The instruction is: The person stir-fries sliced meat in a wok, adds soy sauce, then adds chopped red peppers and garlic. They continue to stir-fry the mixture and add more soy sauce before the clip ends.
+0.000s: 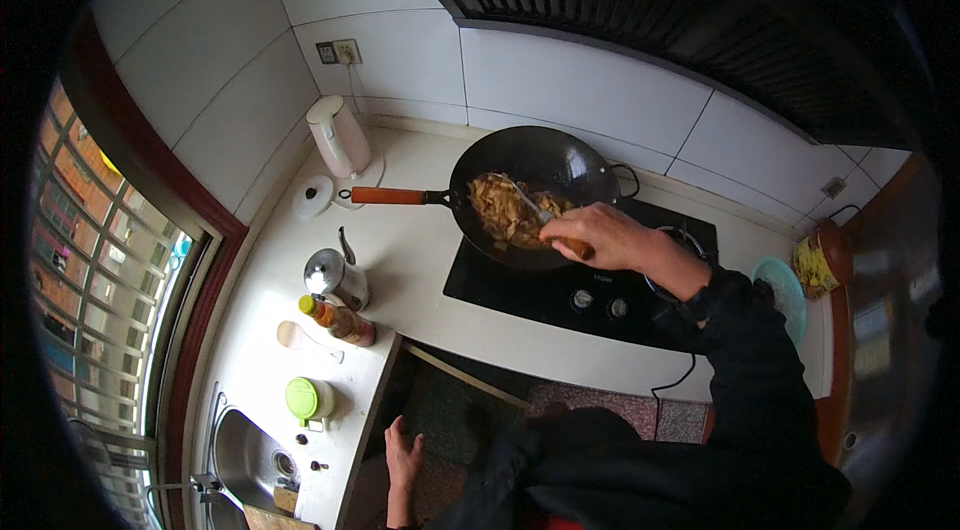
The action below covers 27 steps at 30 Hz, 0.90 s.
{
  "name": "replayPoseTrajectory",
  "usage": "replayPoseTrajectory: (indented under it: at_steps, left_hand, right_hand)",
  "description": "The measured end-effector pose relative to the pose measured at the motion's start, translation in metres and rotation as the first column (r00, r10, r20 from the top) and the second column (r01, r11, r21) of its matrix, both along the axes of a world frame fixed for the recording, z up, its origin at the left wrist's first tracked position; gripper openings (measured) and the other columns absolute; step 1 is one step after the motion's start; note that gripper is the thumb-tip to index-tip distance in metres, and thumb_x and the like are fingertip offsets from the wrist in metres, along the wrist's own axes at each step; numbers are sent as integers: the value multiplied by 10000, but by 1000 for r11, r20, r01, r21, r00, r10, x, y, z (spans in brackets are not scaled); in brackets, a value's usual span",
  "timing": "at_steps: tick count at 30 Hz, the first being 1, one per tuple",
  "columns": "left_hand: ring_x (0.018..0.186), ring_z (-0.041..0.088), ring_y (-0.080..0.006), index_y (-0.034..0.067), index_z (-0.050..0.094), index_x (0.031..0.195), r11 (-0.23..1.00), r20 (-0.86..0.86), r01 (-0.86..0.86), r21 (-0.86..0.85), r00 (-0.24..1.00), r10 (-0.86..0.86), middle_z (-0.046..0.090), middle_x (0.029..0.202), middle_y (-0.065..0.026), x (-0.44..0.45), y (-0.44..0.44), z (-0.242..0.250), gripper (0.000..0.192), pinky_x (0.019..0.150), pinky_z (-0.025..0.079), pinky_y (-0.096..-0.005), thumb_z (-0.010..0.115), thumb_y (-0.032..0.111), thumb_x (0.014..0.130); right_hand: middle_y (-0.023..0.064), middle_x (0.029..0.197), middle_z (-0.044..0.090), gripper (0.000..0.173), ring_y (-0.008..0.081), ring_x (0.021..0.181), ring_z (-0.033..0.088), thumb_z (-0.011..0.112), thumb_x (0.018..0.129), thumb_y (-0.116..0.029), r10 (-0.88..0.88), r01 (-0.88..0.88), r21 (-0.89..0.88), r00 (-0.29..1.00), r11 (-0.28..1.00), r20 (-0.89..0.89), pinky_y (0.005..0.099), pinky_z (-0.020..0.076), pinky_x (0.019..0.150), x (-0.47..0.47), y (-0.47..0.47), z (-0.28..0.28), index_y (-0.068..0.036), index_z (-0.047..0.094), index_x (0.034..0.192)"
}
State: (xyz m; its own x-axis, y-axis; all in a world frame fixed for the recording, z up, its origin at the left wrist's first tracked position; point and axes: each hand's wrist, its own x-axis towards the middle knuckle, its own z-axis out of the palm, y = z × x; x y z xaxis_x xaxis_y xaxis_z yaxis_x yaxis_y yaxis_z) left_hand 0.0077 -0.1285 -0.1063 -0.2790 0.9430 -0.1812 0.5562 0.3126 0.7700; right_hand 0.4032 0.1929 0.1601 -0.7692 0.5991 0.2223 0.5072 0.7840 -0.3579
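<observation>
My right hand [604, 236] grips the wooden handle of a metal spatula [537, 209], whose blade end is among the food in the wok. A dark wok [577, 155] with a long wooden handle [388, 196] pointing left rests on the black gas cooktop [517, 288]. Browned, sliced food [499, 211] lies in its left and lower part; what kind of food I cannot tell. My left hand [405, 451] hangs low beside the counter edge, fingers apart, with nothing in it.
Left of the cooktop stand an electric kettle [339, 137], a metal pot with a spout [330, 276], a sauce bottle [341, 321] and a green-lidded container [309, 399]. A sink [247, 447] is at lower left. A teal bowl [782, 297] sits right; a range hood [600, 4] overhangs.
</observation>
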Motion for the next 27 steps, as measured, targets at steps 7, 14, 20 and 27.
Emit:
replayPoseTrajectory:
  at_steps: [7,14,20,27]
  left_hand:
    - [1122,556,-340,51,454,1360,1000,50,7,-29,999,-5,514,1215,-191,-15,-6,-12,604,949,475,-395,724,95,822]
    - [1145,549,-359,52,456,1356,992,52,94,-85,995,-90,521,1230,-198,-40,14,1,589,951,475,-404,718,114,832]
    - [1146,548,-369,46,451,1358,977,55,195,-81,980,-191,529,1225,-205,-46,9,-8,577,951,476,-407,702,126,845]
    - [1180,547,-360,53,449,1364,991,-26,125,-41,992,-126,532,1267,-196,-26,-36,-10,575,958,476,-410,695,177,859]
  right_hand:
    - [91,689,618,228,289,687,668,724,692,3,-17,22,-26,983,999,183,403,523,601,-23,-70,27,-42,577,861]
    - [93,715,632,222,299,724,662,708,666,36,-233,235,13,955,972,183,422,521,633,-34,-43,2,-58,584,824]
    - [120,746,512,329,317,719,594,676,756,-12,-279,233,166,886,958,371,431,472,603,-22,-49,-33,-44,593,1073]
    - [163,923,548,559,353,859,599,627,745,67,-206,178,145,955,973,212,443,488,679,6,-91,-72,-70,536,1279]
